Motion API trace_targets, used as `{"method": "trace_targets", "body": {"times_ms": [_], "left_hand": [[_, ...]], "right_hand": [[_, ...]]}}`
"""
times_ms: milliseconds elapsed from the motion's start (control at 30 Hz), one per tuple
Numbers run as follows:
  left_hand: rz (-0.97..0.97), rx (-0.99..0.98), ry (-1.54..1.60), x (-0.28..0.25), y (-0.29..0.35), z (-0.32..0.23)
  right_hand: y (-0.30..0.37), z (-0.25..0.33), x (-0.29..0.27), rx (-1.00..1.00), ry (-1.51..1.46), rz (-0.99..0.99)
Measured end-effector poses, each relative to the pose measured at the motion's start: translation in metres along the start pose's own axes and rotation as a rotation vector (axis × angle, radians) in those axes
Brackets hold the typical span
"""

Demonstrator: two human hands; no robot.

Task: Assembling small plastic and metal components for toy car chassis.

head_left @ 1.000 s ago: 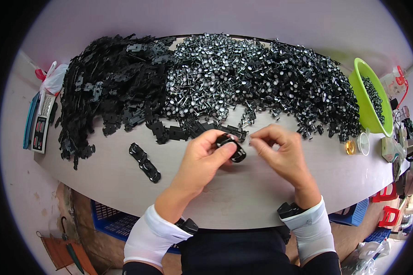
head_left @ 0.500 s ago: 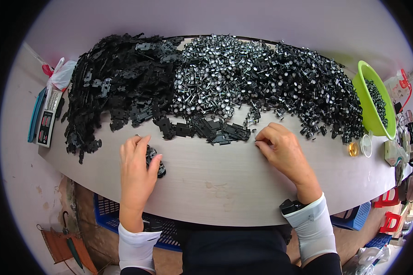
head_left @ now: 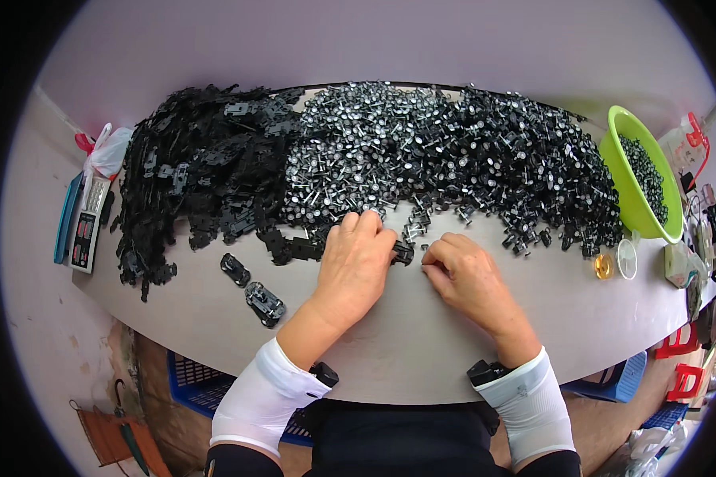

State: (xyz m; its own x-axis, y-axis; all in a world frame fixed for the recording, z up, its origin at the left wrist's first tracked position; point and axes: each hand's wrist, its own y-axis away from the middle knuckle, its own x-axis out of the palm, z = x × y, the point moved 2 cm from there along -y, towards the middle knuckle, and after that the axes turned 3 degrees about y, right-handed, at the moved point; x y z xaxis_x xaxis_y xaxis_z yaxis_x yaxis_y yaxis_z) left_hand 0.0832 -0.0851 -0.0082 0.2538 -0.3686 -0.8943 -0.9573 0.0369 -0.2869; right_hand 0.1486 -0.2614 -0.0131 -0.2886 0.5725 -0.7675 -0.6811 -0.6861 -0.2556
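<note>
Grey desk [head_left: 422, 350]: my left hand [head_left: 356, 258] covers a black plastic part [head_left: 402, 253], grip unclear; right hand [head_left: 468, 274] pinches a small metal pin [head_left: 425, 248], fingers closed.

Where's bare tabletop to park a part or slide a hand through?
Free: the near strip of the table between the forearms; left front, between the two black assembled pieces and the scale; right front, below the green bowl. Crowded: the far half, under the black plastic pile and the metal-pin pile.

Bright green plastic bowl [head_left: 612, 171] of small dark parts at table's right end. Grey electronic scale [head_left: 86, 226] at left edge, white plastic bag [head_left: 107, 151] beside. Blue plastic crate [head_left: 191, 385] beneath the table [head_left: 422, 350].
</note>
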Motion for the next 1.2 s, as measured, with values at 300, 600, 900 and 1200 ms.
{"method": "trace_targets", "body": {"times_ms": [300, 600, 900, 1200], "left_hand": [[-0.118, -0.116, 0.439, -0.009, 0.012, 0.016], [0.070, -0.621, 1.496, 0.000, 0.020, 0.017], [-0.013, -0.523, 1.419, 0.002, 0.024, 0.011], [-0.077, -0.651, 1.565, 0.008, 0.024, 0.010]], "right_hand": [[-0.006, 0.011, -0.010, -0.067, -0.096, -0.177], [-0.004, 0.019, 0.007, -0.190, -0.157, -0.122], [-0.008, 0.019, 0.011, -0.195, -0.108, -0.207], [-0.008, 0.026, 0.011, -0.218, -0.115, -0.175]]}}
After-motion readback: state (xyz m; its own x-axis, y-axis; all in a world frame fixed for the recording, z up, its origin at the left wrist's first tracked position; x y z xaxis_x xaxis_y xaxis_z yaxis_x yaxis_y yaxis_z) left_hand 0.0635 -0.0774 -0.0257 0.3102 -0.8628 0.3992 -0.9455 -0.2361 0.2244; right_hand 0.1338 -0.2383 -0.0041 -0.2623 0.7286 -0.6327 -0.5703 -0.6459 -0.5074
